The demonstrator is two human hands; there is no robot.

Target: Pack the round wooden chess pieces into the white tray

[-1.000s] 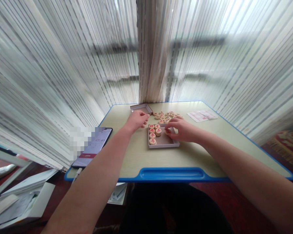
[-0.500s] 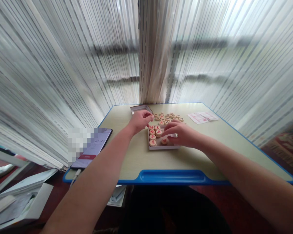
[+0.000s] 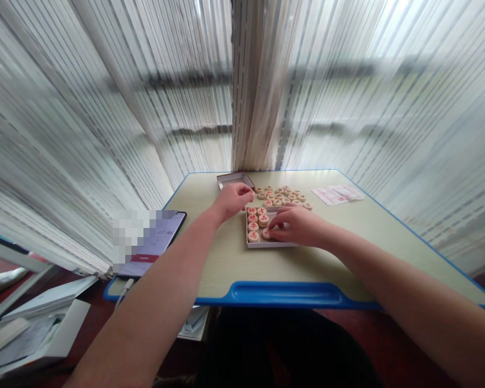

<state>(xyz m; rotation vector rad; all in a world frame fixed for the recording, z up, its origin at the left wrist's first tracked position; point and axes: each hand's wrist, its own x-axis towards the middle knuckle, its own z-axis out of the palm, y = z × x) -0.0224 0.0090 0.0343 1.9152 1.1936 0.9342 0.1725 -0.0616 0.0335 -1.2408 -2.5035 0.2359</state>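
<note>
A shallow white-edged box (image 3: 271,245) holds several round wooden Chinese chess pieces with red characters, standing in two columns on its left side. My right hand (image 3: 301,223) reaches over the box, its fingertips on a Chinese chess piece (image 3: 265,234) in the bottom row, beside the lower-left piece (image 3: 253,236). Just beyond the box's far left corner hovers my left hand (image 3: 235,200), with thumb and fingers pinched together; whatever may be between them is hidden. Behind the box, more loose pieces (image 3: 278,202) lie spread on the table.
The box lid (image 3: 236,177) lies open side up at the table's far edge. A folded paper sheet (image 3: 338,194) with red print is at the right. To the left lies a tablet (image 3: 161,237) with a cable. A blue tray groove (image 3: 285,293) lines the table's (image 3: 222,264) front.
My right hand has moved slightly left within the box, sliding the piece under its fingers toward the left column. The left hand has stayed almost in place.
</note>
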